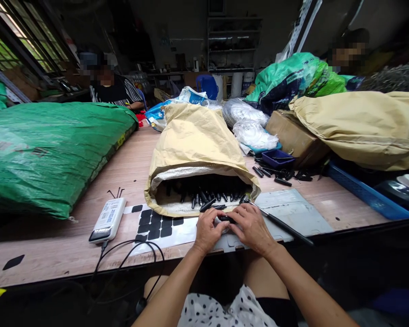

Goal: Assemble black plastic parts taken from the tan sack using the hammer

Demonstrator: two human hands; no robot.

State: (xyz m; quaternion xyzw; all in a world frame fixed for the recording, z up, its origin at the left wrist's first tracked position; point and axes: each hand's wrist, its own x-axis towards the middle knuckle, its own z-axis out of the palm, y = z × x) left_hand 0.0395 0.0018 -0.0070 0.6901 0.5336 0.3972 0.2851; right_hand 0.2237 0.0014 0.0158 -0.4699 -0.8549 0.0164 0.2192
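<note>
My left hand (207, 229) and my right hand (250, 227) meet at the near edge of the table. Between their fingertips is a small black part (226, 219), mostly covered by the fingers. Just beyond them lies a tan sack (199, 141) with its mouth facing me. Many black tube-shaped parts (221, 193) fill that mouth, a few resting on its lower lip. Beside my right hand, a long tool with a metal head and black handle (286, 227) lies slanted over a grey sheet (296, 209).
A white power bank (109, 220) with a black cable sits left, near a sheet of black square stickers (155, 225). A green sack (54, 150) bulges at left. Loose black parts, a purple tray (278, 159), a carton (293, 136) and a blue basket (354, 186) stand right. Two people sit beyond.
</note>
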